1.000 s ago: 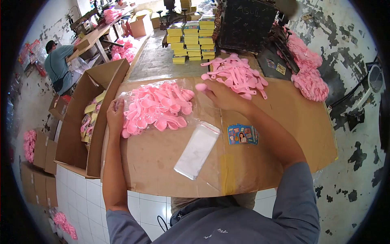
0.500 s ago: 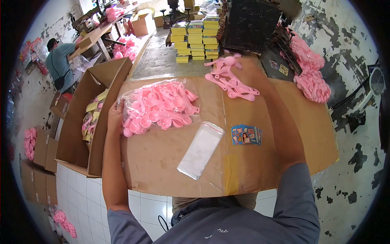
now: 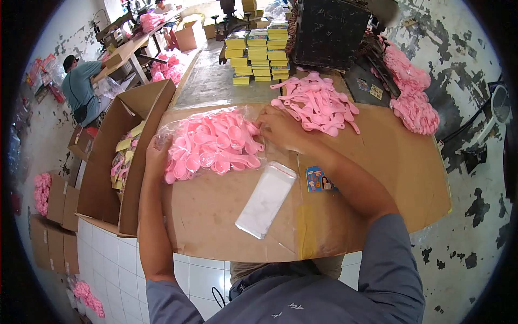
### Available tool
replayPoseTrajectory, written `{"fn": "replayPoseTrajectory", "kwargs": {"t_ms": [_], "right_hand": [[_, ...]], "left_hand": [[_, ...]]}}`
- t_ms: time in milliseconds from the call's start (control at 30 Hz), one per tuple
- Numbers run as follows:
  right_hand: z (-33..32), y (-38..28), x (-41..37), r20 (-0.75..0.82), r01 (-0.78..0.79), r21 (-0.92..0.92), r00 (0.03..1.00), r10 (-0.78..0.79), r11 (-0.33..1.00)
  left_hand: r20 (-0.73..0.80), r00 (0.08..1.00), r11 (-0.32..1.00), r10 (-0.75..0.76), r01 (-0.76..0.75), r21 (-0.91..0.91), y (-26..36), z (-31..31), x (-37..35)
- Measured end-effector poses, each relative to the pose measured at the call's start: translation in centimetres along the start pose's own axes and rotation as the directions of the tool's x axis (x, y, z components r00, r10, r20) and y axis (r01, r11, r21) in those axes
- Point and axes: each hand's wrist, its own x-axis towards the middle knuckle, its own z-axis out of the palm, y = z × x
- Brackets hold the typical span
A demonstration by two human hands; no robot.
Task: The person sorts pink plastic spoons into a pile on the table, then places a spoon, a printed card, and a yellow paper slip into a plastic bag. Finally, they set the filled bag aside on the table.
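Counter topped with brown cardboard. Clear bag of pink spoons lies toward its far left corner, well filled. Left hand at the bag's left end, fingers curled on the plastic, partly hidden. Right hand at the bag's right end, fingers bent and bunched close; back of the hand covers the grip, so cannot tell whether it has a spoon or only film.

Loose pink spoons heaped at the far edge, just beyond the right hand. Pack of clear sleeves lies aslant between bag and near edge. Printed blue cards to the right of it, partly under the right forearm.

Open carton alongside the left edge, pink-and-yellow packets inside. Yellow-edged stacks stand beyond the far edge. Co-worker seated past the carton.
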Motion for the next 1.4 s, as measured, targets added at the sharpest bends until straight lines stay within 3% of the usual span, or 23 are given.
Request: {"fn": "replayPoseTrajectory", "kwargs": {"t_ms": [133,233,333,433,533,633,700,800,900,1000,1100,1200,1300,1400], "right_hand": [[-1.9,1.4,0.3,0.126,-0.045,0.215,0.992,0.018,0.975],[-5.1,0.8,-0.7,0.188,-0.196,0.375,0.973,0.133,0.906],[-8.8,-0.1,-1.8,0.137,-0.326,0.452,0.945,0.296,0.83],[-10.9,4.3,-2.3,-0.214,-0.118,0.11,0.967,0.14,0.987],[-11.5,6.1,-2.3,-0.382,-0.092,-0.44,0.919,-0.093,0.893],[-10.0,1.5,-2.1,-0.275,-0.103,-0.17,0.96,0.054,0.98],[-5.6,2.5,-2.0,-0.073,0.19,0.001,0.979,-0.19,0.982],[-3.6,-0.1,-2.5,0.22,0.231,-0.006,0.949,-0.224,0.973],[-4.2,0.5,-1.6,0.422,0.134,-0.044,0.9,-0.103,0.99],[-6.6,-0.2,-0.9,0.562,-0.11,-0.121,0.811,0.16,0.986],[-4.2,0.7,-1.5,0.073,-0.147,-0.068,0.986,0.151,0.987],[-3.1,-0.7,0.1,0.309,-0.257,0.041,0.922,0.233,0.965],[-1.1,-0.4,-0.2,0.211,-0.175,-0.102,0.958,0.193,0.979],[-2.0,-0.3,-0.1,0.31,-0.296,-0.213,0.884,0.351,0.931]], "left_hand": [[0.012,1.0,0.989,-0.024,0.025,-0.144,-0.4,0.2,0.1],[0.027,0.997,0.956,-0.07,0.075,-0.284,-0.2,0.7,0.0],[0.067,0.991,0.918,-0.115,0.131,-0.373,-0.4,0.6,0.2],[0.116,0.979,0.889,-0.166,0.199,-0.412,-0.2,0.8,0.1],[0.167,0.976,0.863,-0.139,0.202,-0.464,-0.6,0.9,0.4],[0.174,0.979,0.867,-0.102,0.173,-0.467,-0.6,0.9,0.3],[0.151,0.987,0.9,-0.048,0.109,-0.422,-1.2,1.0,0.5],[0.109,0.994,0.912,-0.016,0.06,-0.406,-2.8,0.8,1.0],[0.003,1.0,0.957,0.013,-0.012,-0.29,-2.9,0.6,1.2],[-0.076,0.996,0.997,-0.045,0.04,-0.067,-1.4,0.0,0.7],[-0.019,0.995,0.952,0.099,-0.09,0.292,-3.2,-2.2,1.4],[-0.156,0.988,0.765,0.007,0.095,0.637,4.1,-2.1,-2.2],[-0.107,0.99,0.709,-0.095,0.143,0.69,5.2,-2.7,-3.3],[0.021,0.944,0.774,-0.328,0.256,0.579,5.8,-2.1,-2.9]]}}
